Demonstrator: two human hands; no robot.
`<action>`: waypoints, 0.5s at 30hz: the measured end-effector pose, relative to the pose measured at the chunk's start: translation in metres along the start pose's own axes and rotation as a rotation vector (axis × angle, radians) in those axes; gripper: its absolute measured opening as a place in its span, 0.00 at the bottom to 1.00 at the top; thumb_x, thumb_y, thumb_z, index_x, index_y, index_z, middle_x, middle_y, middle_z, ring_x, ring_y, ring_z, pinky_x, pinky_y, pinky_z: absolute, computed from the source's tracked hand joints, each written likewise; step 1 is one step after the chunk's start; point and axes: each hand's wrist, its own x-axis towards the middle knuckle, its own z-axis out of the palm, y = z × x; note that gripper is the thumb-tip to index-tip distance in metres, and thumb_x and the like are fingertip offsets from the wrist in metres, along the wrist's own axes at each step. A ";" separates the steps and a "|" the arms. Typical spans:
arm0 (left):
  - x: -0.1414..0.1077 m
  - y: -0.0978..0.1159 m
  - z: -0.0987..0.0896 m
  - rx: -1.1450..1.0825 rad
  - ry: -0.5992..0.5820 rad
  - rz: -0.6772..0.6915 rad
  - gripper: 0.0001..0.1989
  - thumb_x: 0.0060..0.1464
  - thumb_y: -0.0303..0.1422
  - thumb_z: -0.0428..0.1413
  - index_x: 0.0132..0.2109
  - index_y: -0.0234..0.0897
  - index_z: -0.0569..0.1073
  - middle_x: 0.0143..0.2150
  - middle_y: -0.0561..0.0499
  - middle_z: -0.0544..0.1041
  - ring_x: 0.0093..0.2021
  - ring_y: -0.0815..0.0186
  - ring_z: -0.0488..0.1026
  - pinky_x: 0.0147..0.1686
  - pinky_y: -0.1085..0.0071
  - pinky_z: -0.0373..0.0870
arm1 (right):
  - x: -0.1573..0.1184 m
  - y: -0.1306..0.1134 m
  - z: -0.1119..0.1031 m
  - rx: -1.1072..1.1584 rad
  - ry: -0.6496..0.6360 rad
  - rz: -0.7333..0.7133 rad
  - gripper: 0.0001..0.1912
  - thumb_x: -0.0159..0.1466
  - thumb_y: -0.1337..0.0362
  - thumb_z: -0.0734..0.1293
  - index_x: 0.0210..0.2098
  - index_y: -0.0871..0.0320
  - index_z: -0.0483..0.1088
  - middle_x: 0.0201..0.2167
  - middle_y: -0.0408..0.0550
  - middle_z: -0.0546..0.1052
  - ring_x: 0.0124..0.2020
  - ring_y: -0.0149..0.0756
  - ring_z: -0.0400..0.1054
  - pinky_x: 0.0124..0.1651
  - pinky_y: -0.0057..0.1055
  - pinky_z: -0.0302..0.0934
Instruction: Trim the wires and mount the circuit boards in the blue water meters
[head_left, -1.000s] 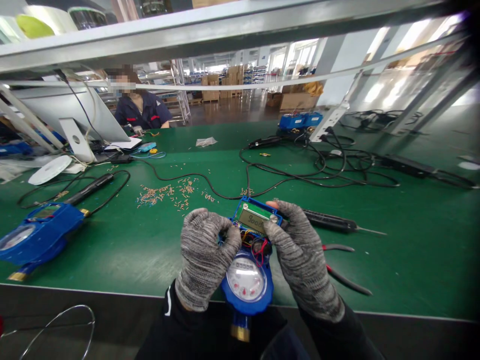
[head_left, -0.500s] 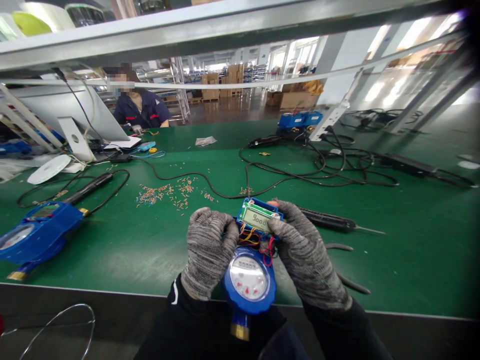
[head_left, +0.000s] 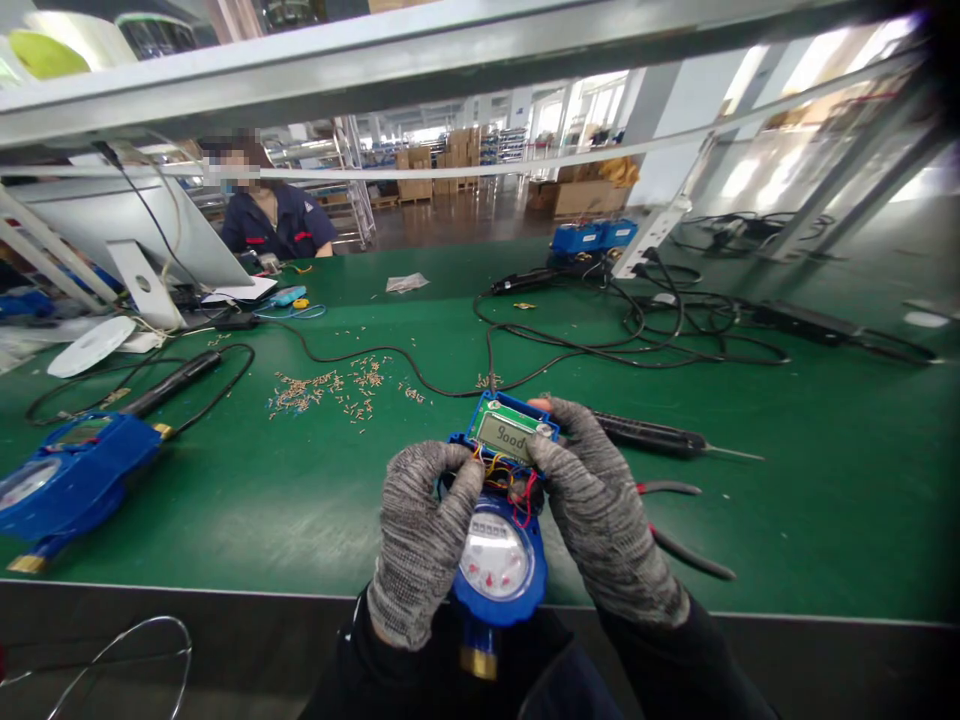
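Holding the blue meter (head_left: 499,590) at the near edge of the table (head_left: 262,520), the right hand (head_left: 611,515) is clamping the display board (head_left: 501,433); the left hand (head_left: 424,545) is crowding the wires (head_left: 495,467), its pinch hard to confirm.

Cannot make out the hold of the left hand (head_left: 424,545) on the meter (head_left: 501,610), nor most fingers of the right hand (head_left: 604,505) behind the display (head_left: 499,435). Cannot read the figures on the dial (head_left: 493,562), nor see the head of the pliers (head_left: 694,556). Cannot identify the tiny pieces (head_left: 298,393) back from the front edge of the counter (head_left: 262,500), nor see the second meter (head_left: 101,460) whole, cut off at left.
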 end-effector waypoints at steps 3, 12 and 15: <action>0.002 0.004 -0.001 0.165 0.102 0.188 0.03 0.59 0.31 0.58 0.35 0.39 0.76 0.35 0.50 0.79 0.38 0.60 0.75 0.43 0.58 0.70 | -0.001 0.002 -0.002 -0.016 -0.005 -0.020 0.18 0.59 0.54 0.72 0.48 0.48 0.73 0.49 0.46 0.75 0.51 0.47 0.69 0.55 0.49 0.60; -0.015 0.013 -0.002 0.105 0.162 0.182 0.05 0.61 0.30 0.54 0.41 0.38 0.75 0.38 0.46 0.79 0.41 0.58 0.76 0.45 0.56 0.73 | -0.005 -0.002 0.002 -0.037 -0.030 -0.028 0.15 0.62 0.57 0.71 0.49 0.47 0.72 0.50 0.45 0.75 0.51 0.45 0.70 0.54 0.45 0.63; -0.017 0.011 -0.001 -0.148 0.041 -0.096 0.08 0.63 0.34 0.53 0.43 0.38 0.76 0.41 0.45 0.81 0.42 0.59 0.78 0.44 0.59 0.76 | -0.005 -0.002 0.002 -0.043 -0.012 -0.035 0.16 0.61 0.57 0.70 0.49 0.47 0.72 0.50 0.45 0.75 0.51 0.45 0.69 0.55 0.45 0.63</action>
